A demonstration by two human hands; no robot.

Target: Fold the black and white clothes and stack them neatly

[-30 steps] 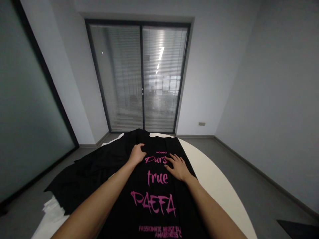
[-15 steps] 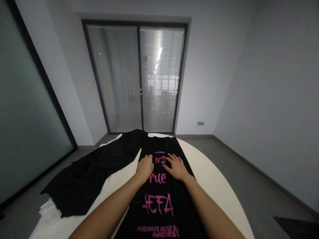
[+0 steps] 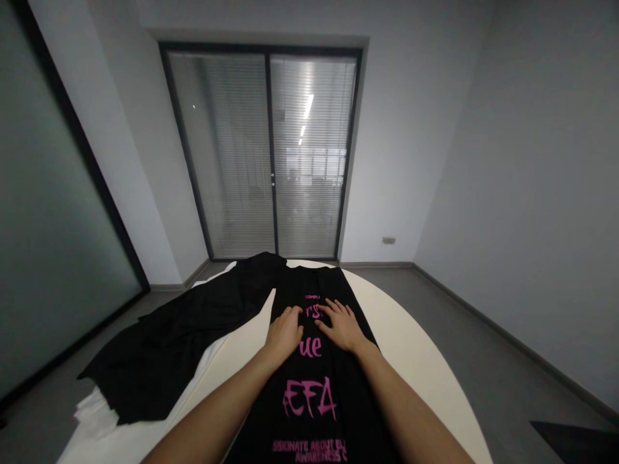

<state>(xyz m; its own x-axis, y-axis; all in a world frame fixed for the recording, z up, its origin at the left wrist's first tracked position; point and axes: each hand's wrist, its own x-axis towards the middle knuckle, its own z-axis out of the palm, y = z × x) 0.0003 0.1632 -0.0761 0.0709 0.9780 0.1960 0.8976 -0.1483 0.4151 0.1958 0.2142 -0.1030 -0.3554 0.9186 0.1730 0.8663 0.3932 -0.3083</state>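
A black T-shirt (image 3: 309, 367) with pink lettering lies lengthwise on the white table, its sides folded inward into a long strip. My left hand (image 3: 284, 335) is on its left side, fingers bent and closed on the cloth at the folded edge, fingertips partly hidden. Opposite it, my right hand (image 3: 342, 327) rests flat with fingers spread over the right side of the shirt, beside the upper lettering. Parts of the printed words are covered by the fold.
More black clothing (image 3: 184, 335) lies heaped on the left of the table, over white cloth (image 3: 97, 412). The round white table (image 3: 416, 361) has a curved right edge. Beyond it are a glass door with blinds (image 3: 271, 154) and walls. A dark object (image 3: 575, 441) stands at lower right.
My left hand has shifted slightly right, bringing the shirt's left fold along, so more of the pink letters are covered. My right hand has stayed in place.
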